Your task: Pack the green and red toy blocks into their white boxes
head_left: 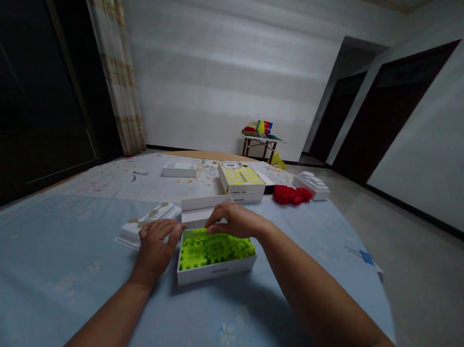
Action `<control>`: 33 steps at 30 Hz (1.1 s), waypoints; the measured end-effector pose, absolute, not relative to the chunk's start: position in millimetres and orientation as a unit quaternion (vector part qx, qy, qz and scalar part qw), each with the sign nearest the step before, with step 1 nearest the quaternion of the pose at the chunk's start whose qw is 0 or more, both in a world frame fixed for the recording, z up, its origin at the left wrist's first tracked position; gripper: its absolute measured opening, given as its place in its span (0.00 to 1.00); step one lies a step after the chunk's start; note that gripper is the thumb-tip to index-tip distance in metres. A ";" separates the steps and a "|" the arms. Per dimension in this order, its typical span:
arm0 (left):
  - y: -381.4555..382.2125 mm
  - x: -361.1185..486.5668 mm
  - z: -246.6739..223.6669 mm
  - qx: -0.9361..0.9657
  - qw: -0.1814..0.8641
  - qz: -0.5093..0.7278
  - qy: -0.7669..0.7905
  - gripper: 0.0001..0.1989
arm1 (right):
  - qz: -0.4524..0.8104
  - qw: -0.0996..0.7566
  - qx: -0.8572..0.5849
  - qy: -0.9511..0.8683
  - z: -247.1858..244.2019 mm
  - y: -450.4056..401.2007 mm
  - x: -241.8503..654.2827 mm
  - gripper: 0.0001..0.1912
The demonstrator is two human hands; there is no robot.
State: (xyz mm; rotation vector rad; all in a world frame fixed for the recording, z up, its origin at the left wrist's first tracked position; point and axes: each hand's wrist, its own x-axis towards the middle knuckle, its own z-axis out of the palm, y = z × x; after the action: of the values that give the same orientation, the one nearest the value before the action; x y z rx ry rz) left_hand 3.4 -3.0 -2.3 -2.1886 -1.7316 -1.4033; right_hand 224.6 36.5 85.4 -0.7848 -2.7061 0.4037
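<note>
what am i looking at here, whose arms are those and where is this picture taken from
This picture comes from a camera worn on a person's head, looking forward and down, so these arms are that person's own. No machine is in view.

The left hand and right hand are at a white box of lime-green interlocking plastic pieces. The right hand's fingers reach over its far edge. Neither hand is clearly lifting anything.

A pale blue cloth covers the surface. Farther off lie a yellow box, red pieces and white moulded packaging.
</note>
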 end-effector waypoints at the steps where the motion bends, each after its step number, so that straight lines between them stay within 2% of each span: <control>1: -3.2 3.5 -1.9 -0.701 0.008 -0.450 -0.554 0.19 | 0.143 0.136 -0.271 -0.942 84.4 37.3 222.2 0.10; 3: -3.8 3.5 -1.0 -0.700 0.007 -0.450 -0.555 0.20 | 0.135 0.139 -0.285 -0.939 79.8 39.7 217.5 0.10; 9: -5.6 4.7 0.5 -0.701 0.004 -0.441 -0.560 0.19 | 0.134 0.247 -0.364 -0.888 66.1 47.7 236.0 0.13; 15: -4.0 8.5 -3.0 -0.730 0.026 -0.427 -0.533 0.14 | 0.121 0.227 -0.430 -0.865 53.4 50.4 272.2 0.13; 20: -4.6 9.8 -3.5 -0.743 0.030 -0.415 -0.524 0.12 | 0.121 0.232 -0.422 -0.868 45.0 50.1 273.6 0.06; 28: -2.8 9.1 -3.5 -0.743 0.017 -0.417 -0.523 0.12 | 0.088 0.340 -0.383 -0.855 60.7 38.9 279.1 0.05; 33: -3.1 8.5 -4.6 -0.744 0.028 -0.419 -0.519 0.11 | 0.077 0.372 -0.378 -0.844 61.2 32.3 275.8 0.05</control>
State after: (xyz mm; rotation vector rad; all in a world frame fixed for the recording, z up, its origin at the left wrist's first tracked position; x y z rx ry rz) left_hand 8.5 -3.1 -4.6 -2.2979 -1.6028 -1.2929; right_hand 275.8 32.3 61.2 -0.9701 -2.1640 0.1985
